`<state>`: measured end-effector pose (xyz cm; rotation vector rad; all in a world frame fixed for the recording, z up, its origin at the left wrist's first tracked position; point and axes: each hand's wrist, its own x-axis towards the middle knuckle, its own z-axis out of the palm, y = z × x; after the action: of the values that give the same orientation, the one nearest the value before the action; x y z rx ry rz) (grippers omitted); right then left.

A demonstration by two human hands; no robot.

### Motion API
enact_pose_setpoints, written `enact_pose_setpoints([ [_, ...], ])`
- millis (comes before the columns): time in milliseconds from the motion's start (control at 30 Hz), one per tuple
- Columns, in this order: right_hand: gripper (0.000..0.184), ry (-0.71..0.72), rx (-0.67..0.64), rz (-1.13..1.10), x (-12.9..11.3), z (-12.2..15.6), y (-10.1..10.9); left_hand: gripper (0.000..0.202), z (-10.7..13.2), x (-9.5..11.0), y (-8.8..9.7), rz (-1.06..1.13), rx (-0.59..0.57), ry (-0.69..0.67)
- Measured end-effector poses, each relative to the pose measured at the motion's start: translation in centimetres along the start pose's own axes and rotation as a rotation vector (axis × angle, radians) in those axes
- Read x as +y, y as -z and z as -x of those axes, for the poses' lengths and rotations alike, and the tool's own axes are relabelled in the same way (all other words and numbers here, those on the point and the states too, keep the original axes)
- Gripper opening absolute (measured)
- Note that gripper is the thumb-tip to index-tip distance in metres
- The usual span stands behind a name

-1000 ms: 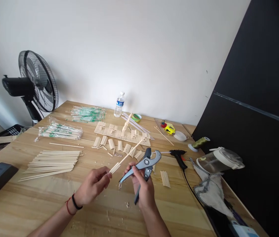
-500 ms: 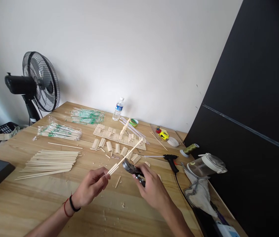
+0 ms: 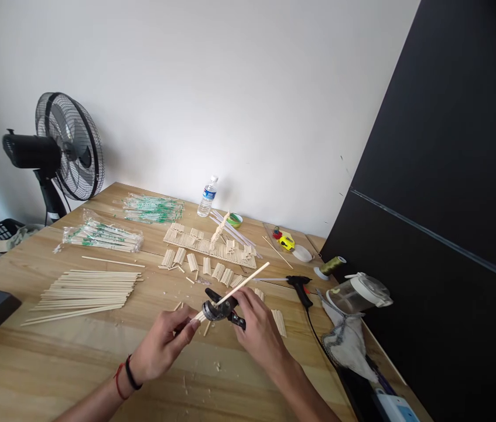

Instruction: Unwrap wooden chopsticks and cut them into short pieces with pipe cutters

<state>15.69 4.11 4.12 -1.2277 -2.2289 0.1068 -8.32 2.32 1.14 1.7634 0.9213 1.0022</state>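
Grips 1 longer wooden stick (image 3: 252, 276) and some shorter sticks (image 3: 199, 317) in the left hand (image 3: 164, 344), a dark cutter (image 3: 212, 311) in the right hand (image 3: 262, 328), lower center of the frame.
Pinches the sticks between left thumb and fingers, pointing the longer one up to the right; curls right fingers around the cutter, setting its head against the longer stick, just beside the left fingertips. Has loose sticks (image 3: 85, 290) at lower left, a glue gun (image 3: 299, 286) right of center and a row of small stick panels (image 3: 192, 262) at center. Farther back, has a stick-built platform (image 3: 204, 244), 2 wrapped bundles (image 3: 102, 237) at left, a bottle (image 3: 207, 197) just above center and a fan (image 3: 72, 146) at upper left.
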Motion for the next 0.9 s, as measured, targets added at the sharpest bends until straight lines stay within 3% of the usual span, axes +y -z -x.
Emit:
enact_pose_setpoints([
  [400,0.055,-0.075,-0.074,-0.068,-0.3,0.2,-0.4,0.038,-0.1,-0.1,0.1,-0.017,-0.003,0.045],
  [900,0.014,-0.093,-0.11,0.211,0.3,0.1,-2.5,0.042,-0.2,-0.4,-0.1,0.016,0.063,0.142],
])
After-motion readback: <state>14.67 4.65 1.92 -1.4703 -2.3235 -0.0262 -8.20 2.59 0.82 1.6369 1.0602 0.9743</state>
